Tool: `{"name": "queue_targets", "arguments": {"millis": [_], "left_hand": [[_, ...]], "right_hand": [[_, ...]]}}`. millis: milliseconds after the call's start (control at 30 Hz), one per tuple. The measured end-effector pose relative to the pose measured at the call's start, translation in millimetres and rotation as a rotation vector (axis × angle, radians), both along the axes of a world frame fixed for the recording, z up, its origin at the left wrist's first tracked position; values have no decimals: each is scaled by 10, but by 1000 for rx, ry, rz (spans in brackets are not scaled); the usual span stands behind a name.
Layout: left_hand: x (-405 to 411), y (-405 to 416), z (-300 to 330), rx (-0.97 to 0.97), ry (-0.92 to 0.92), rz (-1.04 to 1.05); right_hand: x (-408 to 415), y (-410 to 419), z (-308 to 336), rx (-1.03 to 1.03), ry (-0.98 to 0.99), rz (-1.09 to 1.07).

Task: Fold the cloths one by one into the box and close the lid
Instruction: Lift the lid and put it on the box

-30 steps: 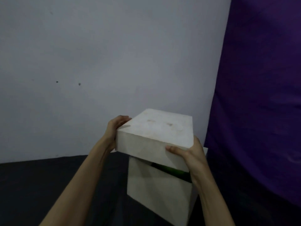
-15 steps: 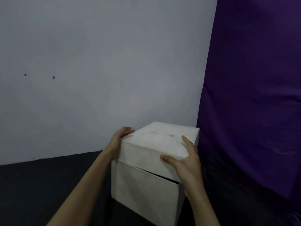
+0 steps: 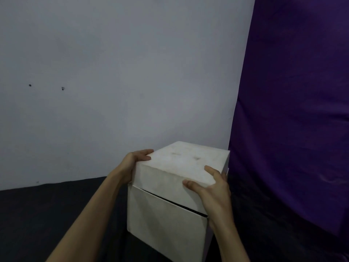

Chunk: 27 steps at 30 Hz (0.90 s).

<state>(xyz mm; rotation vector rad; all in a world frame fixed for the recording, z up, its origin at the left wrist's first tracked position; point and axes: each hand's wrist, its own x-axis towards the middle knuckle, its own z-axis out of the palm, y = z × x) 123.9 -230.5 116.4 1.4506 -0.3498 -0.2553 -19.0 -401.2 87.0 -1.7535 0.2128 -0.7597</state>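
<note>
The lid [image 3: 181, 163] sits on the box [image 3: 166, 220], clasped between left hand [image 3: 135, 161] and right hand [image 3: 211, 188] grips at its side edges.

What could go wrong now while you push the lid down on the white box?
1. The lid sits a bit crooked: a dark gap shows along its front lower edge, so it might jam on the box instead of sliding down.
2. The right hand wraps the lid's near corner, so fingers could get pinched there.
3. The left hand grips the far side; uneven pushing might tip the box.
</note>
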Motion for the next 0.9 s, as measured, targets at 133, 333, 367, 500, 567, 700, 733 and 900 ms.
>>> {"name": "queue_targets", "arguments": {"millis": [133, 333, 367, 500, 567, 700, 733, 900], "left_hand": [[39, 15, 98, 6, -18, 1], [-3, 41, 20, 4, 17, 23], [-5, 39, 21, 10, 16, 27], [-24, -4, 113, 41, -15, 15], [-7, -34, 199, 72, -55, 4], [46, -10, 165, 87, -45, 4], [59, 1, 107, 71, -37, 1], [51, -30, 42, 64, -64, 34]], "right_hand": [[7, 21, 52, 34, -24, 14], [-21, 54, 22, -15, -17, 0], [-22, 50, 19, -15, -8, 3], [-10, 14, 20, 58, -7, 19], [1, -2, 47, 109, -14, 27], [21, 23, 15, 48, 12, 19], [12, 50, -26, 17, 29, 13], [-34, 64, -115, -12, 72, 3]]}}
